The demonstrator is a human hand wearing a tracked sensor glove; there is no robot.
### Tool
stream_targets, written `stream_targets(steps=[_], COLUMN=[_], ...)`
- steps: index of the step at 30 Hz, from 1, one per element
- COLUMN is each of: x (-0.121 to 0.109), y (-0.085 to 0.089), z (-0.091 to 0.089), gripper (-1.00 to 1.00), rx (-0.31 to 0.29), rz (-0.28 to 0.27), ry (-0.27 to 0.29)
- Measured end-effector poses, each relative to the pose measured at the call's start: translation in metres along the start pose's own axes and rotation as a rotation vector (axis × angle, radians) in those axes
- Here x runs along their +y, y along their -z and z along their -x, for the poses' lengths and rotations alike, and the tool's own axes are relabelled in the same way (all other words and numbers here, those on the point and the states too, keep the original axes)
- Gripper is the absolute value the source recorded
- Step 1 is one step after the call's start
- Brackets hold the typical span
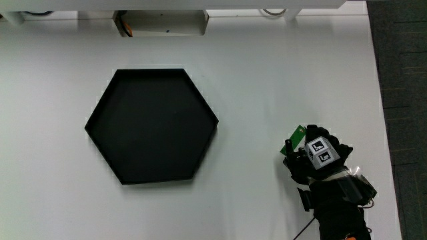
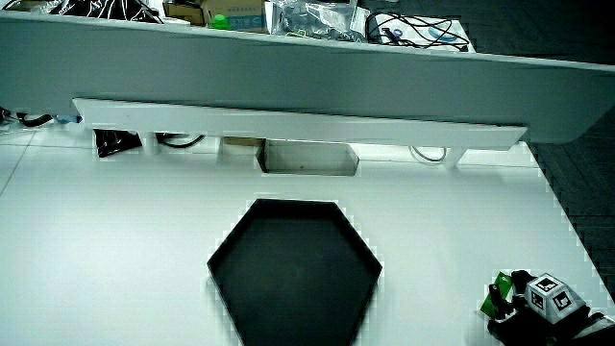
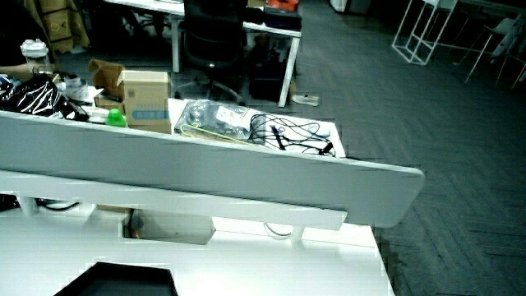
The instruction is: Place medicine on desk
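The hand (image 1: 313,157) in its black glove, with a patterned cube (image 1: 319,150) on its back, rests near the table's edge closest to the person, well apart from the black hexagonal tray (image 1: 152,125). Its fingers are curled around a small green medicine pack (image 1: 294,139), whose end sticks out past the knuckles toward the tray. In a side view the hand (image 2: 543,312) shows with the green pack (image 2: 498,298) at its fingertips, and the tray (image 2: 293,274) lies nearer the partition. The tray holds nothing.
The white table (image 1: 280,80) ends beside the hand at a dark carpeted floor (image 1: 400,67). A low grey partition (image 2: 288,72) runs along the table, with boxes and cables (image 3: 271,127) on the desk past it. A cable opening (image 2: 307,159) sits under the partition.
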Motion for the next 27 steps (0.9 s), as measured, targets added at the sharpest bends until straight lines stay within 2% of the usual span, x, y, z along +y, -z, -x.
stream_targets(steps=[8,15,16,17,20,21,25,26,27], x=[0.005,0.011,0.01,0.014,0.013,0.016,0.019,0.017,0.02], y=[0.002,0.01,0.009,0.014,0.015,0.021,0.027,0.025,0.028], z=[0.006,0.013,0.014,0.015,0.017,0.018,0.019,0.019,0.019], gripper=[0.0,0.0,0.0,0.0,0.0,0.0,0.0,0.0,0.0], rx=[-0.011,-0.019,-0.026,-0.021,-0.016,-0.012,0.022,0.019,0.032], rz=[0.034,0.1,0.095,0.126,0.127,0.155,0.203,0.188,0.228], ry=[-0.005,-0.021,-0.019,-0.029,-0.022,-0.025,-0.028,-0.024,-0.046])
